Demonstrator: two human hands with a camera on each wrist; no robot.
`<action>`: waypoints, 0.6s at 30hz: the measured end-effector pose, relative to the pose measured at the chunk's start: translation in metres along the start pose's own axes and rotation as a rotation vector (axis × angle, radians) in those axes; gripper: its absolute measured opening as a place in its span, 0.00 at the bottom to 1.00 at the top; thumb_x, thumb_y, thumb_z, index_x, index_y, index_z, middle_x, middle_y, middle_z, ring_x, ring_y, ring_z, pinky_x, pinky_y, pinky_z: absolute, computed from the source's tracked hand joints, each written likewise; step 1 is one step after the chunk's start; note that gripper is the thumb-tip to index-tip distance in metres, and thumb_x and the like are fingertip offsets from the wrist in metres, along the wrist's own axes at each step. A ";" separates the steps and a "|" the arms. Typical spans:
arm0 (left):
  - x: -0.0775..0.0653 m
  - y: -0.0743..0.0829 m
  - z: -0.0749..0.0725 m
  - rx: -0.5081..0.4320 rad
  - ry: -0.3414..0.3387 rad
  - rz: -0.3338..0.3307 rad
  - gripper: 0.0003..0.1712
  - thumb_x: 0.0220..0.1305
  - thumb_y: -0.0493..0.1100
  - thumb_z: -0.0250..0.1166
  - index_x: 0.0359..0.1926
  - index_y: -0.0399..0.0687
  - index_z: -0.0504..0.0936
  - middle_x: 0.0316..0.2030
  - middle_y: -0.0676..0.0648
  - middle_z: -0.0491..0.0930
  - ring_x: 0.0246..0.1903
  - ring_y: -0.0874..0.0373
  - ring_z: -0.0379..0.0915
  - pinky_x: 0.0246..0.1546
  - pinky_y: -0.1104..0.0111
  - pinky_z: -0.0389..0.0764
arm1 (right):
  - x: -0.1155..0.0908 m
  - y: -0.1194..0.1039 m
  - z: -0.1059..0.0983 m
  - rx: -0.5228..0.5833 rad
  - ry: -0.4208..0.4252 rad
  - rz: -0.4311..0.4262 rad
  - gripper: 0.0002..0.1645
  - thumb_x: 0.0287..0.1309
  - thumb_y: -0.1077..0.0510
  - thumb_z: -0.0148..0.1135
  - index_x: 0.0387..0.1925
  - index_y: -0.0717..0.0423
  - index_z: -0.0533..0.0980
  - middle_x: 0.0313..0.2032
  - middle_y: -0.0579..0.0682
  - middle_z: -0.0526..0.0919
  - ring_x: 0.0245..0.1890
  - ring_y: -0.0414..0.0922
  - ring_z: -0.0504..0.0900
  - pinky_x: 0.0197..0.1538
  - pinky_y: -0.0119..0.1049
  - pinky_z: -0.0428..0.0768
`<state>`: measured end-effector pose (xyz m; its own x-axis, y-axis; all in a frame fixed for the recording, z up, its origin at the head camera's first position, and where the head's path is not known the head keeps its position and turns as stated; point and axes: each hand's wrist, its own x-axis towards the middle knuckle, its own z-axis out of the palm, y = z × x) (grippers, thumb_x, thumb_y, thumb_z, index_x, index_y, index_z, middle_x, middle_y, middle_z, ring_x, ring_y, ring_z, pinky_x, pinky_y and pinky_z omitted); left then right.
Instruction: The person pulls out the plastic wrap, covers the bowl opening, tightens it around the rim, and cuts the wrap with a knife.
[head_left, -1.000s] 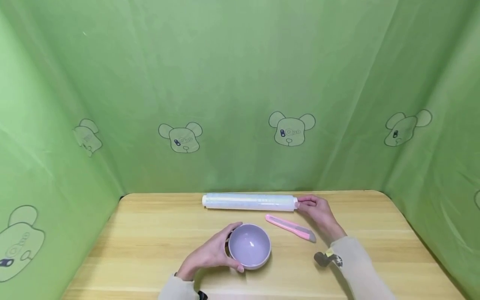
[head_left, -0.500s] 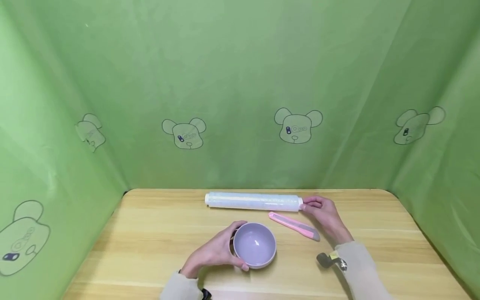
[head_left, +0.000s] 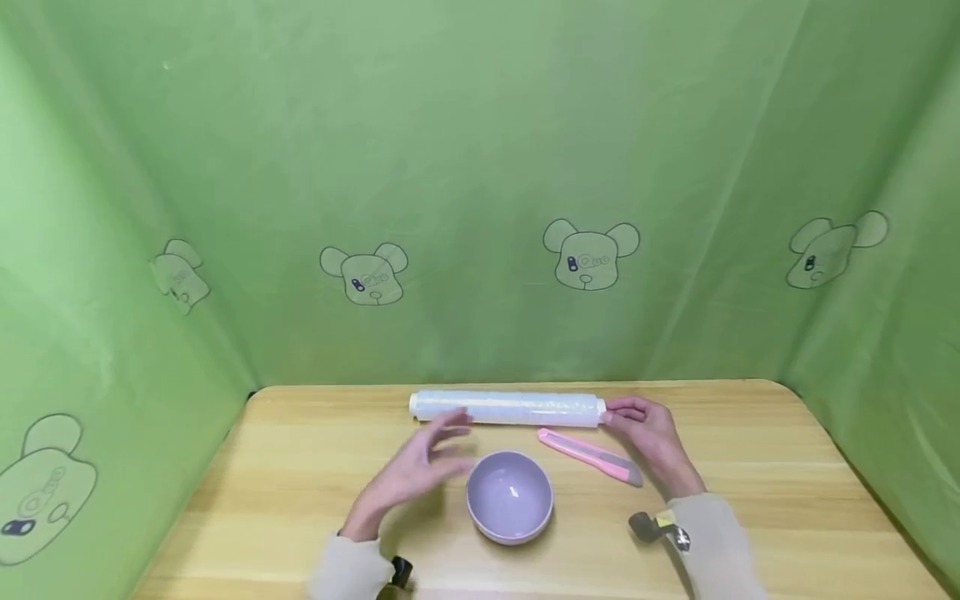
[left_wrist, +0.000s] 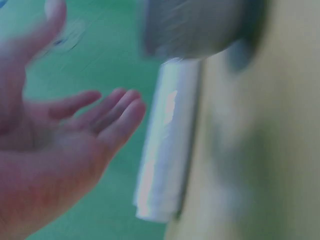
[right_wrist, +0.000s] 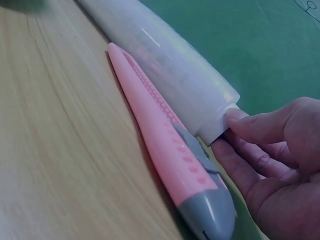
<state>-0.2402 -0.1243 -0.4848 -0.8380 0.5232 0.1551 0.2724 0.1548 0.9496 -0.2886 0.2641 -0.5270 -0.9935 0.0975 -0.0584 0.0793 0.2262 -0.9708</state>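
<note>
1. The roll of clear film (head_left: 510,408) lies lengthwise along the far edge of the surface (head_left: 300,467), in front of the green curtain (head_left: 480,167)
2. Right hand (head_left: 648,429): grasping; thumb and fingers pinch the white core end (right_wrist: 217,125) at the roll's right; in my judgement the narrow core is held because it offers a firm grip without pressing on the film, and the pinch likely steadies a round body prone to turning
3. Left hand (head_left: 420,462): released; fingers spread, nothing held, just beside the bowl's left rim and before the roll; its own wrist view is blurred but shows clear space around the fingers
4. The lilac bowl (head_left: 510,497) stands upright on its base, mouth up, nearer the person, presumably stable there unaided
5. The pink cutter (head_left: 590,457) lies diagonally between roll and right forearm, grey end towards the person, probably for easy reach; no blade is seen, and contact with the roll cannot be confirmed
</note>
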 end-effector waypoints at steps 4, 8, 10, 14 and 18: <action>0.010 -0.001 -0.026 0.038 0.332 0.017 0.26 0.67 0.30 0.66 0.64 0.31 0.74 0.59 0.31 0.77 0.59 0.38 0.76 0.60 0.59 0.80 | -0.001 0.005 0.005 0.034 -0.010 0.033 0.26 0.62 0.61 0.71 0.59 0.68 0.75 0.48 0.57 0.85 0.42 0.39 0.84 0.50 0.29 0.84; 0.018 -0.011 -0.043 0.172 0.536 0.036 0.16 0.62 0.23 0.67 0.52 0.28 0.82 0.49 0.32 0.83 0.51 0.39 0.81 0.56 0.57 0.83 | -0.002 0.010 0.008 0.055 -0.006 0.036 0.26 0.62 0.62 0.71 0.58 0.68 0.75 0.46 0.55 0.86 0.42 0.41 0.84 0.50 0.31 0.85; 0.023 -0.019 -0.047 0.265 0.571 0.047 0.16 0.59 0.24 0.70 0.50 0.29 0.83 0.47 0.34 0.84 0.50 0.39 0.81 0.57 0.53 0.83 | -0.001 0.011 0.008 0.064 -0.012 0.026 0.26 0.62 0.62 0.71 0.59 0.68 0.75 0.46 0.55 0.86 0.43 0.42 0.85 0.51 0.32 0.85; 0.036 -0.031 -0.050 0.414 0.542 0.050 0.21 0.55 0.28 0.75 0.51 0.33 0.85 0.53 0.37 0.82 0.56 0.40 0.78 0.63 0.49 0.77 | -0.001 0.010 0.004 0.055 -0.019 0.005 0.27 0.63 0.61 0.71 0.59 0.68 0.75 0.49 0.58 0.85 0.45 0.43 0.85 0.52 0.32 0.84; 0.045 -0.037 -0.050 0.508 0.486 0.053 0.23 0.52 0.29 0.77 0.51 0.35 0.85 0.57 0.39 0.81 0.61 0.39 0.74 0.68 0.42 0.67 | 0.000 0.005 0.002 0.059 -0.012 -0.007 0.26 0.63 0.61 0.70 0.59 0.67 0.75 0.50 0.59 0.84 0.45 0.42 0.84 0.53 0.32 0.84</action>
<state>-0.3117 -0.1483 -0.4995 -0.9016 0.1254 0.4140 0.4064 0.5738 0.7111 -0.2884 0.2638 -0.5321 -0.9950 0.0842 -0.0536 0.0673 0.1697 -0.9832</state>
